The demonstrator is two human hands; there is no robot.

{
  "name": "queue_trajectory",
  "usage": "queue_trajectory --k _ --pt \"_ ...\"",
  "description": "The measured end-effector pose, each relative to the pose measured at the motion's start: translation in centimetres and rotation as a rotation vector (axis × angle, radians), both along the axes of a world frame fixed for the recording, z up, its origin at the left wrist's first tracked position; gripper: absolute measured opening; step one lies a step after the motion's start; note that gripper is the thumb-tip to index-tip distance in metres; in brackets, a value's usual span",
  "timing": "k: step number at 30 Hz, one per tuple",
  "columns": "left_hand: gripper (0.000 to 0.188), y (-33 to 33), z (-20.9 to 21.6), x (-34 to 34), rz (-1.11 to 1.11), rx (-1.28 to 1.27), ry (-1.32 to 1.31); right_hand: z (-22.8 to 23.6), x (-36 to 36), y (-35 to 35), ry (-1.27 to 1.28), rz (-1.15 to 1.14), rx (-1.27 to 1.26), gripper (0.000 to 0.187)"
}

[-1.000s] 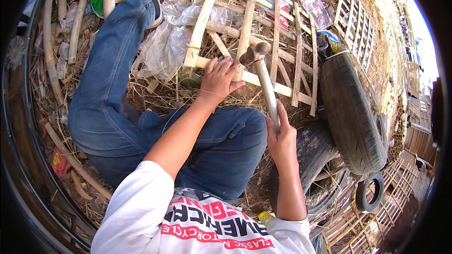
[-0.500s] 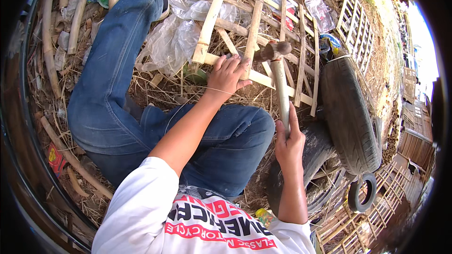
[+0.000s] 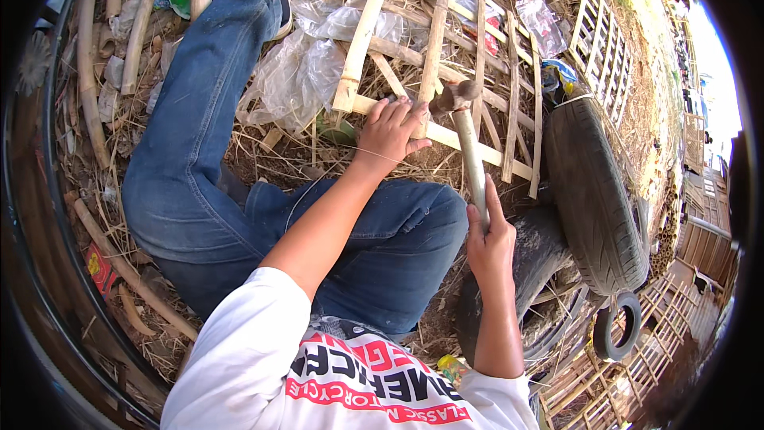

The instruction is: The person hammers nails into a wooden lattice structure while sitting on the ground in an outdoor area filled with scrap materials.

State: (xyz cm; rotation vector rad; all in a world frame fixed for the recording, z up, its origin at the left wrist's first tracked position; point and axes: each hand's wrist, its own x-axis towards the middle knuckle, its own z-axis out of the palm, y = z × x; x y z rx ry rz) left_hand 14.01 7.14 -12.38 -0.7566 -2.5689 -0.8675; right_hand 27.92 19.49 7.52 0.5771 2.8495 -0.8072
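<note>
My right hand (image 3: 491, 247) grips a hammer (image 3: 473, 166) low on its pale handle. The hammer's rusty brown head (image 3: 457, 98) is beside the fingers of my left hand, near a slat crossing of a bamboo lattice (image 3: 434, 40). My left hand (image 3: 388, 137) is closed over the lattice's near slat, with its thumb lying by an upright strip. Whether a nail sits between those fingers cannot be made out. The lattice is made of light split bamboo strips and lies on the littered ground beyond my bent knee.
Two old tires (image 3: 593, 191) are stacked at the right, by my right forearm. Crumpled clear plastic (image 3: 294, 80) lies left of the lattice. Bamboo poles (image 3: 89, 64) are at the far left. Another lattice panel (image 3: 605, 44) lies at the far right, and a small tire ring (image 3: 617, 326) lower right.
The hammer head has shifted slightly left and down toward the slat beside my left fingers. My left hand stays on the lattice, and the whole view has moved a little.
</note>
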Motion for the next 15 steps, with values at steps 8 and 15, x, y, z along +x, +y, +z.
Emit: queue_trajectory --k 8,15 --pt "0.062 0.0 -0.9 -0.3 0.018 -0.017 0.032 0.1 -0.7 -0.1 -0.044 0.022 -0.008 0.055" --pt "0.066 0.0 -0.2 0.2 -0.004 -0.016 -0.035 -2.0 0.1 0.6 -0.025 -0.011 0.016 0.055"
